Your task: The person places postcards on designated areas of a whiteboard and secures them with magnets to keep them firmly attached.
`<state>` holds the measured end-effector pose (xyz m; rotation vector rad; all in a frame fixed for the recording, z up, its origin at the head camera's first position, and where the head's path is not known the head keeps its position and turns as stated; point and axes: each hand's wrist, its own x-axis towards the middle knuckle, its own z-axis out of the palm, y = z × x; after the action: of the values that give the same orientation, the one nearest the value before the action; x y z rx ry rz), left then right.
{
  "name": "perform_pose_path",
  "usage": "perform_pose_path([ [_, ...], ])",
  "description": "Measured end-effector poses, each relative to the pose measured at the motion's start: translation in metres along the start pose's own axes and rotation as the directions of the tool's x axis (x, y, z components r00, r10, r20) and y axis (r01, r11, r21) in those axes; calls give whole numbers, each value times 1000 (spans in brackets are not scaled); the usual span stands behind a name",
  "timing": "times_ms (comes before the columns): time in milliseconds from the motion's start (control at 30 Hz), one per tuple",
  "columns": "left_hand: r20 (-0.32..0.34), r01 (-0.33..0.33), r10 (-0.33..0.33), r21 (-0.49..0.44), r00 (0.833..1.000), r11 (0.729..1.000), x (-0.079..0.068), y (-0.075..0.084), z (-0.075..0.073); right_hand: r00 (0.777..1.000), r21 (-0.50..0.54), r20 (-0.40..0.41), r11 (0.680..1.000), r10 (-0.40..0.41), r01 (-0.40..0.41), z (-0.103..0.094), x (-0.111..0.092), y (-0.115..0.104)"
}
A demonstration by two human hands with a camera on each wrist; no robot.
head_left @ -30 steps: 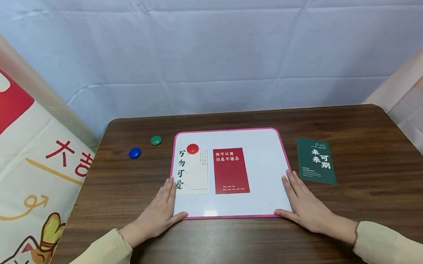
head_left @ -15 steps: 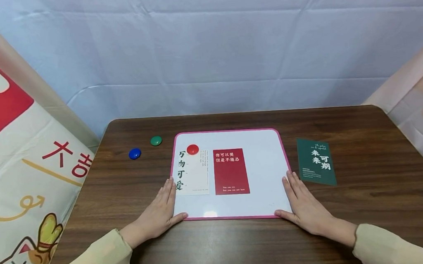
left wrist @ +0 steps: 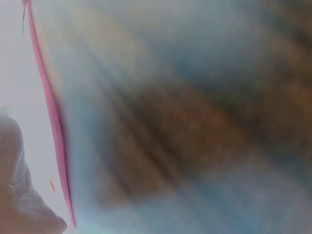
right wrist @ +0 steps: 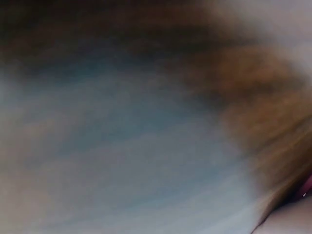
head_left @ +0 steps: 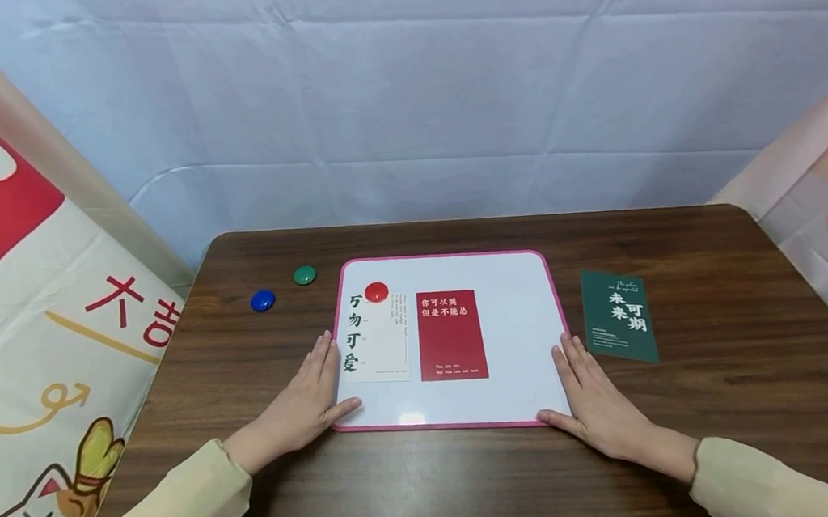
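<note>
We see a pink-rimmed whiteboard point(head_left: 521, 323) lying on the dark wood-grain counter point(head_left: 446, 483), with our hands at its two sides. Our left hand point(head_left: 296, 406) touches the left edge, fingers straight and the thumb spread wide over the white face. Our right hand point(head_left: 602, 404) lies along the right edge, fingers likewise straight, its thumb at the near right corner. On the board we have a white card point(head_left: 384, 346) with dark characters, a round red magnet point(head_left: 376, 292) over its upper part, and a red card point(head_left: 452, 341) just beside it. Beyond our left hand sit a blue magnet point(head_left: 262, 300) and a green magnet point(head_left: 304, 275), apart; to the right of the board lies a green card point(head_left: 613, 336).
</note>
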<state>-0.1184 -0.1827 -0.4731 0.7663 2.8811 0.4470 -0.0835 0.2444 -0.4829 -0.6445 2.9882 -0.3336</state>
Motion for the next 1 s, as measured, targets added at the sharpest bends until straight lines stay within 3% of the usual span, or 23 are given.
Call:
perform_pose_path([
  [300, -9, 62, -62, -11, 998, 998, 13, -8, -15, 1000, 15, 14, 1000, 15, -15, -2, 0, -1],
  [600, -42, 76, -75, 16, 996, 997, 26, -21, -35, 999, 7, 32, 1000, 21, -21, -6, 1, -3],
  [1000, -78, 78, -76, 14, 994, 997, 35, -33, -46, 1000, -3, 28, 1000, 12, -12, -3, 0, -2],
])
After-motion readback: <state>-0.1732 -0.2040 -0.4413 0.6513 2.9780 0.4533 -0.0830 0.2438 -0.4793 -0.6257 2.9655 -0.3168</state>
